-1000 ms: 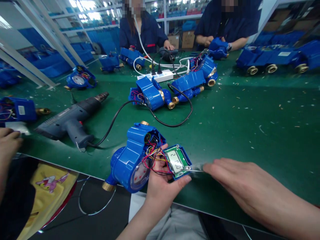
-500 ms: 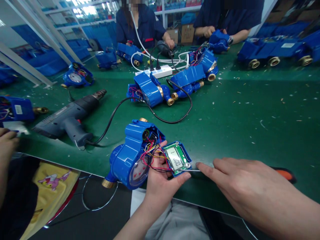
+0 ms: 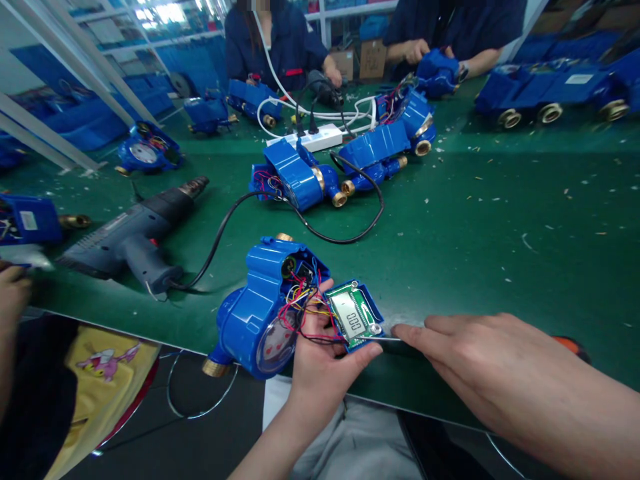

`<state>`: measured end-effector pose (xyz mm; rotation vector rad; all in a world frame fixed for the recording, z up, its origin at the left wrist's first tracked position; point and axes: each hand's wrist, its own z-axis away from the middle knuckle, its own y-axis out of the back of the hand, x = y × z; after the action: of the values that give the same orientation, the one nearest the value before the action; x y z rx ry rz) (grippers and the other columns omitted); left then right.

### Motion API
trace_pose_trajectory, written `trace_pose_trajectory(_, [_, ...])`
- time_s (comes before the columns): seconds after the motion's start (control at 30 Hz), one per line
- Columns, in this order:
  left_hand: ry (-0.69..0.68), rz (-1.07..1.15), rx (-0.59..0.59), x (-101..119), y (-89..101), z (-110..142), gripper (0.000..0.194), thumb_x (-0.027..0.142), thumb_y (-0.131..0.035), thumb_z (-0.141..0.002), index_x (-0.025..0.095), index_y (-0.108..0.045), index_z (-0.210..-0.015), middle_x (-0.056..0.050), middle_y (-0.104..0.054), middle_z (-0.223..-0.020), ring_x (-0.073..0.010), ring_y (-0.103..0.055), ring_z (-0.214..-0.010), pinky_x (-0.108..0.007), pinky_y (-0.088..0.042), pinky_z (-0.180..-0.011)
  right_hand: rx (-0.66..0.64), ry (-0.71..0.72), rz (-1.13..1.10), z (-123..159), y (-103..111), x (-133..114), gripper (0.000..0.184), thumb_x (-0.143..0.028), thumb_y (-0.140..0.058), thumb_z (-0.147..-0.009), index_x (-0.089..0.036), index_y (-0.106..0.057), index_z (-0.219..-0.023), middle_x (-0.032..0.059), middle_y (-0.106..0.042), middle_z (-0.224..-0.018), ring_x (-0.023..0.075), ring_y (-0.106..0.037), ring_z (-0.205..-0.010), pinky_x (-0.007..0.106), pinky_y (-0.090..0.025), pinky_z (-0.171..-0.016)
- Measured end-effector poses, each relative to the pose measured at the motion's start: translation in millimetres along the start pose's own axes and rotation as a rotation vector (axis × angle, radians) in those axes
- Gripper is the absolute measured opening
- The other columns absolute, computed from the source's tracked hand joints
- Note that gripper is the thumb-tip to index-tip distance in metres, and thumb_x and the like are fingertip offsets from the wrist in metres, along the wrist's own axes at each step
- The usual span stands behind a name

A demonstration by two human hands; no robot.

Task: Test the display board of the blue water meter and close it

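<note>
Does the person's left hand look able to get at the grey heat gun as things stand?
Probably not directly: the left hand is holding the display board, and the blue meter lies between that hand and the heat gun.

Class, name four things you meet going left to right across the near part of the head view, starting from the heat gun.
Heat gun → nearest meter → display board → right hand.
</note>
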<state>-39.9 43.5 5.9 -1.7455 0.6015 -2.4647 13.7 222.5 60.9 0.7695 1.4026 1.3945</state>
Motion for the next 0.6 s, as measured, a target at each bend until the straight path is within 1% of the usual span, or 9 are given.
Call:
trace_pose_trajectory(0.1, [0.012, 0.009, 0.001, 0.0, 0.2, -0.1, 0.091, 0.003, -0.082, -0.053, 0.025, -0.035, -0.127, 0.001, -0.069, -0.099, -0.0148, -0.070, -0.085, -0.018, -0.058, -0.073, -0.047, -0.007, -0.014, -2.1, 0.9, 0.7, 0.043, -0.004, -0.062, -0.071, -0.025, -0.060, -0.108, -0.0014, -0.064, -0.078, 0.0195, -0.062, -0.058, 0.028, -0.034, -0.049])
trace_pose_trajectory(0.17, [0.016, 0.012, -0.015, -0.4, 1.3, 0.1, 0.091, 0.003, -0.082, -0.054, 0.025, -0.035, -0.128, 0.002, -0.069, -0.098, -0.0146, -0.071, -0.085, -0.017, -0.058, -0.073, -0.054, 0.010, -0.029, -2.9, -0.1, 2.9, 0.042, -0.004, -0.060, -0.073, -0.025, -0.059, -0.109, -0.0012, -0.064, -0.079, 0.0192, -0.062, -0.060, 0.028, -0.034, -0.051])
trace_pose_trajectory(0.33, [0.005, 0.006, -0.040, -2.1, 5.1, 1.0, 0.094, 0.003, -0.082, -0.056, 0.029, -0.033, -0.132, 0.002, -0.067, -0.104, -0.0143, -0.070, -0.087, -0.018, -0.058, -0.074, -0.034, 0.059, -0.077, -4.4, -5.4, 12.5, 0.042, -0.004, -0.060, -0.078, -0.029, -0.057, -0.112, -0.0046, -0.062, -0.079, 0.0183, -0.061, -0.063, 0.030, -0.029, -0.051])
trace_pose_trajectory(0.4, [-0.002, 0.006, -0.046, -2.5, 5.6, 1.1, 0.096, 0.003, -0.082, -0.056, 0.030, -0.031, -0.134, 0.002, -0.067, -0.105, -0.0140, -0.070, -0.087, -0.018, -0.058, -0.074, -0.038, 0.073, -0.104, -5.8, -5.7, 15.8, 0.037, -0.006, -0.059, -0.083, -0.030, -0.056, -0.111, -0.0056, -0.062, -0.079, 0.0175, -0.061, -0.064, 0.030, -0.028, -0.052])
trace_pose_trajectory(0.5, [-0.002, 0.006, -0.058, -2.3, 4.9, 1.4, 0.094, 0.004, -0.082, -0.058, 0.029, -0.032, -0.133, 0.001, -0.066, -0.108, -0.0136, -0.070, -0.089, -0.017, -0.058, -0.075, -0.084, 0.098, -0.139, -8.6, -3.6, 19.0, 0.027, -0.011, -0.053, -0.092, -0.030, -0.055, -0.111, -0.0043, -0.061, -0.081, 0.0171, -0.061, -0.068, 0.029, -0.029, -0.054])
trace_pose_trajectory(0.6, [0.003, -0.004, -0.057, -1.4, 4.2, 1.6, 0.089, 0.005, -0.082, -0.058, 0.027, -0.034, -0.130, 0.000, -0.067, -0.109, -0.0137, -0.069, -0.091, -0.017, -0.057, -0.077, -0.122, 0.116, -0.139, -11.1, -1.7, 21.0, 0.021, -0.012, -0.050, -0.094, -0.026, -0.055, -0.109, -0.0021, -0.059, -0.081, 0.0177, -0.060, -0.071, 0.029, -0.029, -0.056])
